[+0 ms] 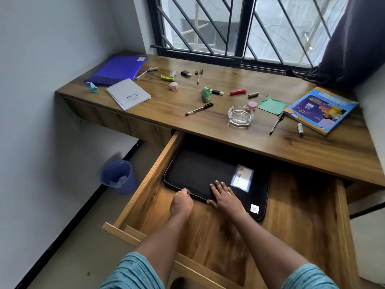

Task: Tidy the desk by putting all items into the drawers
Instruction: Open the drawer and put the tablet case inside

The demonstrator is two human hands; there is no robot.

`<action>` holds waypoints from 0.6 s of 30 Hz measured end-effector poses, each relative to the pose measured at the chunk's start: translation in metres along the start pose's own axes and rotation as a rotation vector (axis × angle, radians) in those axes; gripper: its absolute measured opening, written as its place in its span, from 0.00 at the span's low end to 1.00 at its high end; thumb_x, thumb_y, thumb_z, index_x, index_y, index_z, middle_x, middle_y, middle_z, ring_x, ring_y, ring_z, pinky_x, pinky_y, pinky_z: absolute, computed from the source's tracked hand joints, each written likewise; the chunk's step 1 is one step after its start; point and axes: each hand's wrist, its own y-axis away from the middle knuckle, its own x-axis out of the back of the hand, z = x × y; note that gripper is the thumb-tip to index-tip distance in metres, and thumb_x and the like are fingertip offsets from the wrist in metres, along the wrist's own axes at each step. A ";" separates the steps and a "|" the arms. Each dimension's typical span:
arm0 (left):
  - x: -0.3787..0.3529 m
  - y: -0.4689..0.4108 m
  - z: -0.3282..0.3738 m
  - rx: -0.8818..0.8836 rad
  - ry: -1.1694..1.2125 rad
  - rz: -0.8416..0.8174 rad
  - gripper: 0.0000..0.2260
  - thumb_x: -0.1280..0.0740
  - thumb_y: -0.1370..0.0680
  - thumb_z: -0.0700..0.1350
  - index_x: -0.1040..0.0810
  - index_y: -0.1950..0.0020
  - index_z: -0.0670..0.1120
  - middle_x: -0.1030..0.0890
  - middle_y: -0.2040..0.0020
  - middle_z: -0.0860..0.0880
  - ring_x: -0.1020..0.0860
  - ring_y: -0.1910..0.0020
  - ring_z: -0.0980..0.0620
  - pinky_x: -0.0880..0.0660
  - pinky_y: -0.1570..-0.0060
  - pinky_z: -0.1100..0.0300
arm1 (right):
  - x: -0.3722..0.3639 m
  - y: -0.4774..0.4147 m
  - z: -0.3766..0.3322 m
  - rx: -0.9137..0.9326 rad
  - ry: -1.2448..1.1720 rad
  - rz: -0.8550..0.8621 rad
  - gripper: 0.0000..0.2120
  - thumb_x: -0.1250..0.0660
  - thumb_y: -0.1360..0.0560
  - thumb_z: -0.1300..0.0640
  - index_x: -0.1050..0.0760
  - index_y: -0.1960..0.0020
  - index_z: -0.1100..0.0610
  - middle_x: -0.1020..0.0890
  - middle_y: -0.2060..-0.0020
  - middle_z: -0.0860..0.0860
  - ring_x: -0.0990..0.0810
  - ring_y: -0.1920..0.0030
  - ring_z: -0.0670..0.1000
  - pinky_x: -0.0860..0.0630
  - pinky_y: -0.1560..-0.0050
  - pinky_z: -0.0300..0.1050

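A wide wooden drawer (145,172) stands pulled out under the desk (312,151). Inside it lies a black laptop sleeve (198,172) with a small card (242,178) on top. My left hand (182,202) pinches the sleeve's near edge with curled fingers. My right hand (224,197) lies flat on the sleeve, fingers straight. On the desk lie a purple folder (118,68), a spiral notepad (128,93), a glass ashtray (240,115), a colourful book (321,109), a green cloth (271,105), several pens and small items.
A blue bin (117,176) stands on the floor at the left by the wall. A barred window (239,28) and a dark curtain (354,38) are behind the desk. The drawer's near half shows bare wood.
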 end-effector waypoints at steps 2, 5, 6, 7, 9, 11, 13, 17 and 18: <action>0.005 0.006 0.003 -0.135 -0.021 -0.011 0.15 0.44 0.19 0.40 0.25 0.35 0.46 0.23 0.38 0.46 0.24 0.39 0.48 0.27 0.40 0.58 | 0.005 0.002 -0.011 0.007 0.011 -0.021 0.30 0.51 0.19 0.42 0.54 0.22 0.55 0.53 0.22 0.54 0.55 0.22 0.54 0.54 0.24 0.49; 0.021 0.011 0.007 -0.372 -0.104 -0.036 0.17 0.45 0.20 0.39 0.28 0.31 0.43 0.28 0.32 0.45 0.30 0.32 0.49 0.36 0.32 0.60 | 0.015 0.007 -0.029 0.047 0.014 -0.007 0.28 0.53 0.18 0.45 0.52 0.22 0.55 0.53 0.22 0.54 0.54 0.22 0.54 0.53 0.24 0.48; 0.029 0.011 0.006 -0.431 -0.137 -0.044 0.18 0.45 0.20 0.40 0.30 0.30 0.43 0.30 0.30 0.44 0.33 0.29 0.48 0.39 0.29 0.60 | 0.019 0.007 -0.038 0.057 0.014 0.015 0.27 0.53 0.18 0.46 0.52 0.22 0.55 0.52 0.22 0.54 0.53 0.22 0.54 0.53 0.24 0.48; 0.040 0.009 0.002 -0.472 -0.169 -0.043 0.19 0.45 0.20 0.40 0.31 0.29 0.43 0.32 0.28 0.44 0.35 0.28 0.48 0.41 0.28 0.60 | 0.024 0.005 -0.048 0.068 0.026 0.040 0.27 0.53 0.17 0.47 0.51 0.22 0.55 0.52 0.22 0.54 0.53 0.22 0.54 0.52 0.24 0.48; 0.060 0.001 -0.004 -0.522 -0.197 -0.019 0.20 0.47 0.19 0.41 0.32 0.28 0.43 0.33 0.27 0.44 0.36 0.27 0.49 0.42 0.26 0.60 | 0.037 0.000 -0.065 0.080 0.046 0.093 0.26 0.51 0.17 0.49 0.51 0.22 0.56 0.51 0.23 0.55 0.51 0.23 0.54 0.50 0.24 0.47; 0.089 -0.010 -0.014 -0.548 -0.192 0.038 0.20 0.47 0.20 0.40 0.32 0.28 0.44 0.31 0.28 0.44 0.35 0.28 0.49 0.41 0.26 0.59 | 0.054 -0.011 -0.089 0.088 0.043 0.150 0.27 0.49 0.18 0.52 0.51 0.22 0.57 0.50 0.23 0.55 0.50 0.23 0.54 0.49 0.24 0.46; 0.122 -0.023 -0.028 -0.582 -0.190 0.094 0.20 0.46 0.21 0.38 0.31 0.29 0.43 0.29 0.30 0.44 0.33 0.29 0.47 0.41 0.27 0.58 | 0.072 -0.025 -0.118 0.105 0.043 0.200 0.27 0.47 0.19 0.54 0.50 0.23 0.58 0.50 0.23 0.56 0.50 0.23 0.54 0.48 0.24 0.46; 0.187 -0.042 -0.074 -0.577 -0.260 0.171 0.21 0.46 0.21 0.39 0.32 0.28 0.43 0.28 0.30 0.45 0.33 0.29 0.48 0.48 0.24 0.52 | 0.090 -0.052 -0.188 0.131 0.005 0.296 0.24 0.48 0.19 0.55 0.45 0.25 0.59 0.46 0.23 0.57 0.46 0.23 0.55 0.45 0.24 0.46; 0.203 -0.048 -0.089 -0.560 -0.269 0.200 0.21 0.47 0.21 0.38 0.33 0.28 0.43 0.29 0.30 0.45 0.33 0.28 0.49 0.51 0.23 0.52 | 0.093 -0.062 -0.210 0.128 -0.008 0.310 0.22 0.50 0.18 0.56 0.43 0.25 0.59 0.45 0.24 0.57 0.46 0.23 0.55 0.44 0.24 0.47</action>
